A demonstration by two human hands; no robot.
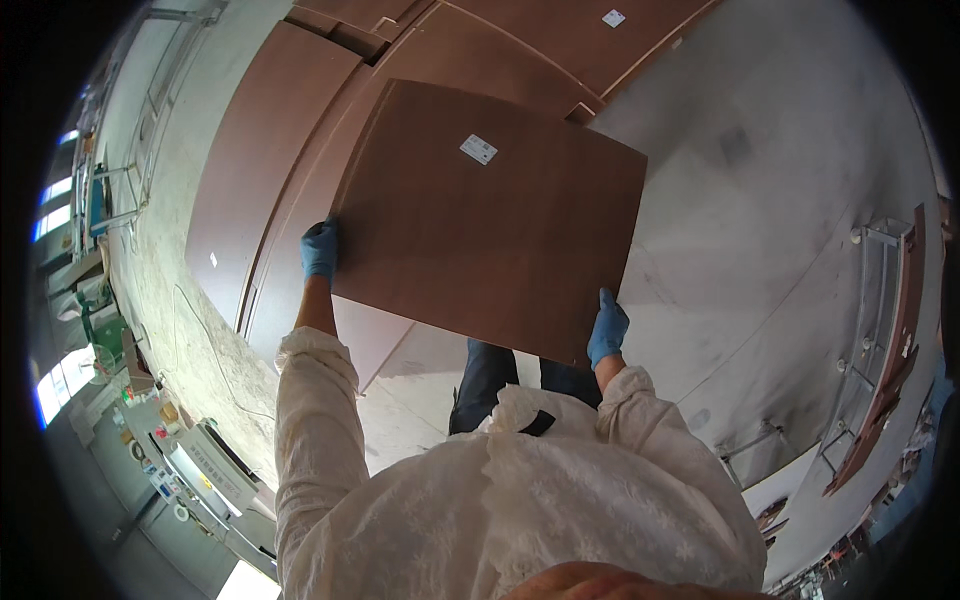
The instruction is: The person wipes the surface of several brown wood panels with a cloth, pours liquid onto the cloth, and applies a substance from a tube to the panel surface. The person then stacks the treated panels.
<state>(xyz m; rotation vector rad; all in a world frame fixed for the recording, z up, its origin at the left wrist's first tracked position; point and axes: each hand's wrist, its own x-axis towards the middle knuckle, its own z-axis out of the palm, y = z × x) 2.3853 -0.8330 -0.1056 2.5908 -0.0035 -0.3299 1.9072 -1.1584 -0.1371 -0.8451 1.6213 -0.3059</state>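
Between my two hands is a dark brown rectangular board (490,230) with a small white label (478,149) on its face. My left hand (320,250), in a blue glove, grips the board's left edge. On the right edge, near the lower corner, my right hand (608,328) is closed, gloved in blue too, with its thumb along the edge. The board is tilted in front of me, above larger brown panels (262,150) lying at floor level. It hides part of those panels.
More brown panels (560,40) lie farther off, one with a white label. At right stands a metal rack (880,300) with brown strips (880,410) along it. A workbench (200,470) with tools and tape rolls is at lower left. A cable (205,335) runs over the concrete floor (740,270).
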